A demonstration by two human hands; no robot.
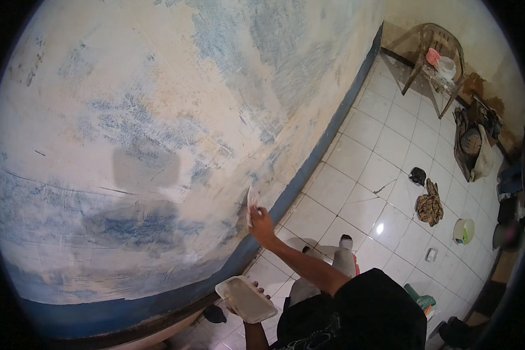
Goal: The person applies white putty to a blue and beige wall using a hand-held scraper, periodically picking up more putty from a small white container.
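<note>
In front of me stands a wall (175, 116) patched with white and cream filler over worn blue paint. My right hand (262, 226) is closed on a thin, flat scraper (251, 205) smeared white. Its blade is seen almost edge-on, at the low part of the wall above the blue skirting band; whether it touches cannot be told. Down by my body, my left hand (258, 290) is wrapped round a shallow rectangular tray (247, 298), with several fingertips showing over its edge. The tray's inside looks coated in a pale paste.
A brown plastic chair (443, 49) bears a pink item and a white bag. On the tiled floor (356, 175) lie a black bundle (417, 176), a crumpled brown cloth (429, 204), a pale green tub (464, 231) and a small clear container (431, 255). A sack (482, 154) leans farther right.
</note>
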